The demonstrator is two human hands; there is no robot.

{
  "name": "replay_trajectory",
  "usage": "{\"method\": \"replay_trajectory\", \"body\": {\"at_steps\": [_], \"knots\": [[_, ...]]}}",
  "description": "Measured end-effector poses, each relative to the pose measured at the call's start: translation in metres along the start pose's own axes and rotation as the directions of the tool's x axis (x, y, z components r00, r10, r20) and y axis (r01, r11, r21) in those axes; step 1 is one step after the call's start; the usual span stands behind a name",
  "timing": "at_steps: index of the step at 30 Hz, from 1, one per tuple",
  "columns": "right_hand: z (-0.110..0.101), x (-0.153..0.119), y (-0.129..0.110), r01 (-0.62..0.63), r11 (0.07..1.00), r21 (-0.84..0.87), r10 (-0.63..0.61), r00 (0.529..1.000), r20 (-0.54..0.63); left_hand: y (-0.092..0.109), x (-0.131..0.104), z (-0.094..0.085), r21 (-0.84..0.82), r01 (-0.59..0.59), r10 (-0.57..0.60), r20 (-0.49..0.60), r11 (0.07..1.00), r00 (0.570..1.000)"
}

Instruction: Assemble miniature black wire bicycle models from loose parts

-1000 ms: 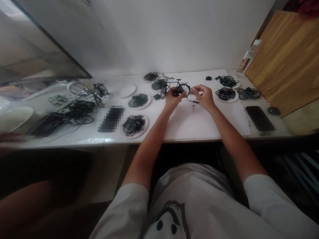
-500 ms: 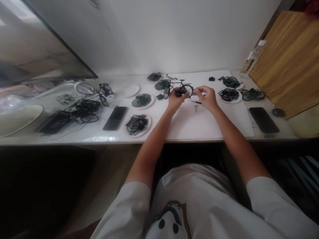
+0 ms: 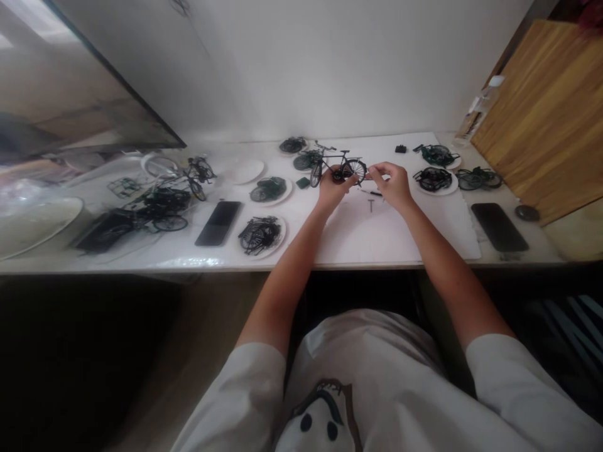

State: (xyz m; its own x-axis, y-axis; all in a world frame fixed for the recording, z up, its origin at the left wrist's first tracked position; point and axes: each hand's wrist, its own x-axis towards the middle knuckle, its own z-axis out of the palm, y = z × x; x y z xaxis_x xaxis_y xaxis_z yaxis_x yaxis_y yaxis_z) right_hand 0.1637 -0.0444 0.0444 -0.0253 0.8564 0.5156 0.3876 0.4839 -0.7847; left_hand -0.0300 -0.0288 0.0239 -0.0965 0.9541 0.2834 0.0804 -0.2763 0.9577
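Note:
A small black model bicycle (image 3: pixel 333 158) is held upright above the white sheet, its handlebar to the left. My left hand (image 3: pixel 333 187) grips it low, around the pedals and the lower edge of the rear wheel. Just right of that wheel, my right hand (image 3: pixel 392 183) is pinched, thumb against forefinger; what it holds, if anything, is too small to make out. Beneath the hands, a thin dark tool (image 3: pixel 375 193) and a small T-shaped piece (image 3: pixel 371 204) lie on the sheet.
Plates of dark parts stand left (image 3: pixel 281 242) and right (image 3: pixel 455 183). Phones lie at the left (image 3: pixel 218 223) and right (image 3: pixel 499 227). Assembled model bicycles (image 3: pixel 164 201) crowd the left. A bottle (image 3: pixel 477 113) leans near a wooden board (image 3: pixel 546 113) at the back right.

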Motion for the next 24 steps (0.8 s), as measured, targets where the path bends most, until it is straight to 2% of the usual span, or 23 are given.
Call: {"method": "replay_trajectory", "body": {"at_steps": [24], "knots": [[0.0006,0.0022,0.0097,0.061,0.998,-0.012,-0.061,0.998,-0.026,-0.0053,0.0019,0.0018,-0.015,0.000,0.000,-0.004,1.000,1.000]]}}
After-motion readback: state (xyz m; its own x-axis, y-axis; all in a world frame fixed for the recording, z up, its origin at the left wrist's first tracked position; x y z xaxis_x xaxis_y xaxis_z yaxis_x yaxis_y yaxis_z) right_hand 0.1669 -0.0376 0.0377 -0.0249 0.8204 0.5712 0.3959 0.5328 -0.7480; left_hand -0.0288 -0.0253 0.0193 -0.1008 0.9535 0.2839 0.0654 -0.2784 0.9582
